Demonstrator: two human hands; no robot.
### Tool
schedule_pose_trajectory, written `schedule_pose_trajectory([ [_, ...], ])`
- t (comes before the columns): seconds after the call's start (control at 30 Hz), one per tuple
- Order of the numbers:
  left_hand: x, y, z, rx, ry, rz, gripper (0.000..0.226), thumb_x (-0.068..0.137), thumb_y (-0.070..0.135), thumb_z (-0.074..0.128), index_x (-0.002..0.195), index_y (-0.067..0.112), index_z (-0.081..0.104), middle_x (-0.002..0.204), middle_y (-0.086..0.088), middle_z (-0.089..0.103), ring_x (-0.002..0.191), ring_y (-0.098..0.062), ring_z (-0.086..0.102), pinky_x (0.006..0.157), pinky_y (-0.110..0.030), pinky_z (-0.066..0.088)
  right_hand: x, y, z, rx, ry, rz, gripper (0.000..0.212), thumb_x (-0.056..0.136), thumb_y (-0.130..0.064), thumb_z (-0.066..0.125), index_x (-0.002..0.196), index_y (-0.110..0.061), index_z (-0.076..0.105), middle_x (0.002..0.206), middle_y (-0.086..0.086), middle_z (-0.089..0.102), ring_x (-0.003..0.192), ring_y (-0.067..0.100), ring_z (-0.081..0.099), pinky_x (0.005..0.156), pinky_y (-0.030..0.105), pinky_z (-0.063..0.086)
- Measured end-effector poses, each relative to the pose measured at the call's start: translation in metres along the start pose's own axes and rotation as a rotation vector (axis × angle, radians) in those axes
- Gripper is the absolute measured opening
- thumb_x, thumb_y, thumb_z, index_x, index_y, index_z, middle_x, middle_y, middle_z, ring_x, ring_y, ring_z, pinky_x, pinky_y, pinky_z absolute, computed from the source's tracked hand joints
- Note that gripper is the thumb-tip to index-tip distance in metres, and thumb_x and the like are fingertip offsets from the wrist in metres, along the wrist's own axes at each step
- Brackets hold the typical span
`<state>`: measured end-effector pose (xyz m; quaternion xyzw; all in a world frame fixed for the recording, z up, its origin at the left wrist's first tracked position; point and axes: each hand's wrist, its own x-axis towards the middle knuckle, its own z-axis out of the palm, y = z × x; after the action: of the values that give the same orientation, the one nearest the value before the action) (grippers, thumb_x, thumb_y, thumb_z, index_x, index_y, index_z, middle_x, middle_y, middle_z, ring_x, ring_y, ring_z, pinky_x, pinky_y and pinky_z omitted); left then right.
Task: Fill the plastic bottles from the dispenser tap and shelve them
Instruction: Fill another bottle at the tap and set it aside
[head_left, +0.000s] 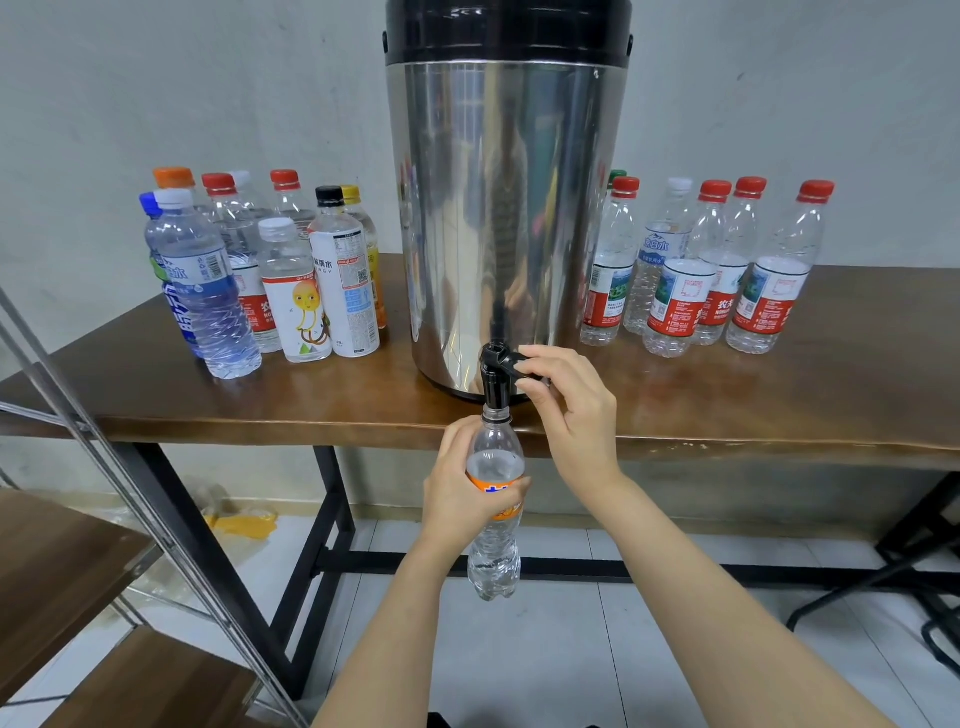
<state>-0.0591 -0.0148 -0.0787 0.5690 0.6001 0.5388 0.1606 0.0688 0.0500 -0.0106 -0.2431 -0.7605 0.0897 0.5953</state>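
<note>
Left hand (462, 488) grips the clear plastic bottle with the orange label band (493, 566), fingers curled round its upper body. Its open neck sits directly under the black plastic tap (496, 376); touching the spout or just short of it, I cannot tell. Right hand (566, 410) pinches the tap's black lever (511, 358) between thumb and forefinger, the other fingers loosely curled.

The tap juts from the foot of the tall stainless-steel dispenser drum (504, 208). The bottle hangs below the tap with nothing under it.

Risks, as I judge them:
- The water line looks high, near the shoulder. Late release of the lever means overflow onto my left hand and the floor tiles below the tap.
- Thin wall: a hard squeeze pushes water out of the neck.
- If the left hand drifts, the neck leaves the spout and the stream misses.
- A wet label means a slipping grip and a dropped bottle.
</note>
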Motion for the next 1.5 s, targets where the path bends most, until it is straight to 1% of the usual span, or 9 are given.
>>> schedule_pose_trajectory([
  [0.17, 0.0, 0.001, 0.0, 0.012, 0.0, 0.001, 0.069, 0.062, 0.046, 0.08, 0.111, 0.071, 0.038, 0.128, 0.028, 0.048, 0.116, 0.008, 0.05, 0.095, -0.038, 0.052, 0.001, -0.001, -0.001, -0.037, 0.0, -0.016, 0.015, 0.094, -0.016, 0.06, 0.1, -0.01, 0.073, 0.114, 0.0, 0.068, 0.101, 0.014, 0.059, 0.089, 0.027, 0.048],
  [0.3, 0.001, 0.002, 0.0, 0.013, 0.0, -0.004, 0.068, 0.061, 0.048, 0.079, 0.11, 0.072, 0.037, 0.127, 0.028, 0.048, 0.115, 0.01, 0.05, 0.094, -0.037, 0.052, 0.001, -0.001, -0.001, -0.041, 0.003, -0.015, 0.015, 0.094, -0.016, 0.061, 0.1, -0.01, 0.073, 0.113, 0.0, 0.069, 0.102, 0.014, 0.06, 0.091, 0.024, 0.046],
  [0.53, 0.0, 0.0, 0.0, -0.005, -0.001, -0.009, 0.064, 0.06, 0.05, 0.078, 0.112, 0.064, 0.042, 0.126, 0.028, 0.047, 0.116, 0.007, 0.051, 0.094, -0.039, 0.053, 0.003, 0.001, -0.003, -0.055, -0.011, -0.048, 0.015, 0.094, -0.016, 0.061, 0.1, -0.009, 0.073, 0.112, 0.001, 0.069, 0.099, 0.015, 0.06, 0.087, 0.031, 0.049],
  [0.7, 0.0, 0.002, 0.0, -0.003, -0.001, -0.01, 0.067, 0.06, 0.047, 0.078, 0.108, 0.072, 0.039, 0.126, 0.027, 0.048, 0.114, 0.009, 0.05, 0.093, -0.037, 0.052, 0.004, 0.004, -0.004, -0.066, -0.027, -0.07, 0.017, 0.094, -0.017, 0.061, 0.102, -0.009, 0.073, 0.112, 0.001, 0.069, 0.101, 0.016, 0.061, 0.088, 0.033, 0.05],
  [1.0, 0.001, 0.0, 0.001, -0.005, 0.017, -0.003, 0.063, 0.061, 0.041, 0.081, 0.109, 0.062, 0.045, 0.126, 0.029, 0.047, 0.118, 0.006, 0.05, 0.094, -0.036, 0.051, 0.004, 0.004, -0.003, -0.054, -0.021, -0.077, 0.016, 0.094, -0.016, 0.061, 0.101, -0.009, 0.073, 0.112, 0.0, 0.069, 0.101, 0.016, 0.061, 0.089, 0.032, 0.05],
  [1.23, 0.001, 0.003, 0.001, -0.011, 0.006, -0.013, 0.061, 0.06, 0.046, 0.078, 0.107, 0.065, 0.045, 0.125, 0.028, 0.048, 0.116, 0.004, 0.052, 0.094, -0.037, 0.051, 0.008, 0.004, -0.004, -0.069, -0.036, -0.099, 0.02, 0.095, -0.019, 0.058, 0.1, -0.007, 0.073, 0.11, 0.002, 0.069, 0.099, 0.019, 0.062, 0.087, 0.035, 0.051],
  [1.3, 0.0, 0.002, 0.001, -0.014, 0.002, -0.021, 0.059, 0.059, 0.047, 0.077, 0.107, 0.061, 0.046, 0.125, 0.028, 0.048, 0.116, 0.005, 0.052, 0.093, -0.037, 0.051, 0.01, 0.004, -0.005, -0.073, -0.041, -0.119, 0.023, 0.097, -0.021, 0.056, 0.099, -0.005, 0.073, 0.108, 0.004, 0.069, 0.097, 0.02, 0.062, 0.085, 0.036, 0.052],
  [1.4, 0.0, 0.001, 0.0, -0.016, -0.007, -0.026, 0.059, 0.059, 0.05, 0.077, 0.108, 0.059, 0.046, 0.126, 0.03, 0.046, 0.115, 0.007, 0.051, 0.093, -0.037, 0.051, 0.017, 0.005, -0.007, -0.106, -0.047, -0.194, 0.037, 0.102, -0.029, 0.048, 0.097, -0.002, 0.073, 0.104, 0.007, 0.07, 0.091, 0.023, 0.063, 0.08, 0.038, 0.052],
  [1.5, 0.0, 0.001, 0.0, -0.015, -0.007, -0.026, 0.061, 0.058, 0.051, 0.077, 0.108, 0.063, 0.044, 0.126, 0.029, 0.047, 0.114, 0.008, 0.051, 0.093, -0.037, 0.052, 0.022, 0.009, -0.01, -0.13, -0.07, -0.261, 0.038, 0.103, -0.026, 0.044, 0.095, 0.0, 0.072, 0.101, 0.01, 0.07, 0.087, 0.026, 0.064, 0.075, 0.039, 0.052],
])
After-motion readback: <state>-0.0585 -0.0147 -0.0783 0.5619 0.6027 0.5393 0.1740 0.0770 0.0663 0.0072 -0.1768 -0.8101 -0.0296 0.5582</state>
